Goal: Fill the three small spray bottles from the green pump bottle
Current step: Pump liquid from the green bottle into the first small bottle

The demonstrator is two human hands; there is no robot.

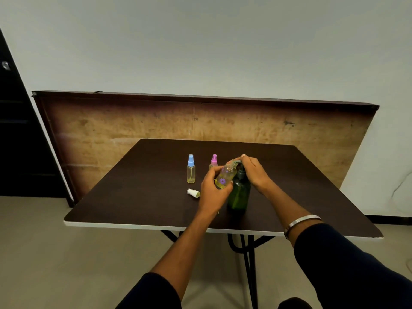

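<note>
Three small bottles: one is held up, two stand on the dark brown counter point(133, 188).
Held bottle: an uncapped clear plastic spray bottle with a purple flower print point(225, 176), tilted, its mouth up at the spout of the dark green translucent pump bottle point(239, 194); some yellowish liquid lies in its lower end.
Left hand point(210, 190): fingers wrapped around the flower-print bottle, carrying it clear of the counter, at 9 o'clock of the pump bottle.
Right hand point(254, 170): laid over the pump head, fingers bent down across the top and gripping it; a silver metal bangle point(301, 220) sits on that forearm.
Pump bottle: upright near the counter's middle, partly hidden by both hands.
White spray cap point(193, 193): lying on its side on the counter, at 9 o'clock of the left hand, just beside it.
Blue-capped clear spray bottle point(191, 169): upright at 10 o'clock of the pump bottle, yellowish liquid at its bottom.
Pink-capped clear spray bottle point(213, 161): upright behind the left hand, lower part hidden.
Brown wooden board point(111, 130): leaning against the pale wall behind the counter, at 12 o'clock.
</note>
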